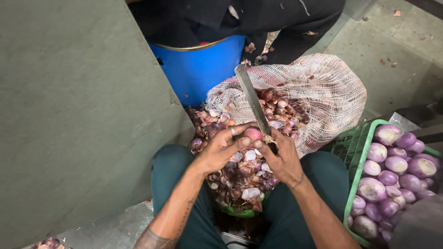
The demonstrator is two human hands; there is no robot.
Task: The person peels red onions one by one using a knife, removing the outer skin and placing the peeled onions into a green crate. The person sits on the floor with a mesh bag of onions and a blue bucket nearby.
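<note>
Already the green plastic crate (357,152) at lower right holds many peeled purple onions, while the white mesh sack (323,92) at centre is far from emptied. Left hand (221,150) fingers pinch a pink half-peeled onion (253,134); right hand (282,159) clenches a long steel knife (251,99) against it.
</note>
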